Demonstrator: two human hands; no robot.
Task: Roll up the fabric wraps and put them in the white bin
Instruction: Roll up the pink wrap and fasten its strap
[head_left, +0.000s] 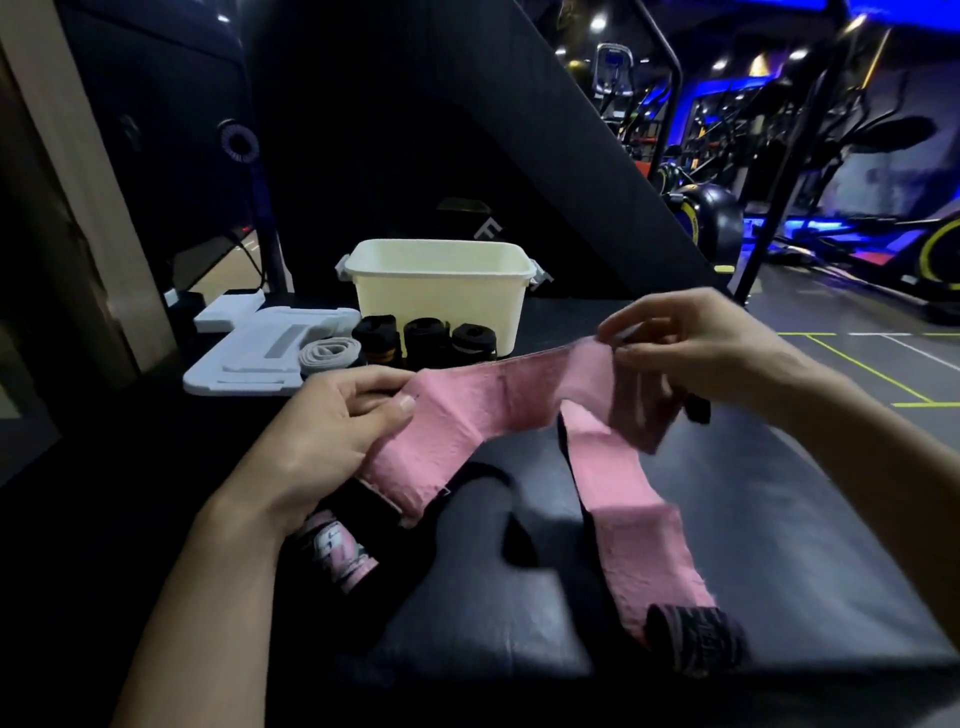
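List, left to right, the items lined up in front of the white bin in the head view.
White plastic lid → grey rolled wrap → three black rolled wraps: first, second, third.

No complete text can be read. On the black sloped panel (498, 171) behind the white bin (439, 291), part of a pale printed letter shows, possibly an "E" or "F"; the rest is hidden. The printed end of the pink wrap (340, 551), below the left hand (332, 431) near its wrist, carries a white-and-black logo, too blurred to read. The black band (696, 636) at the wrap's other end bears woven lettering, also illegible.
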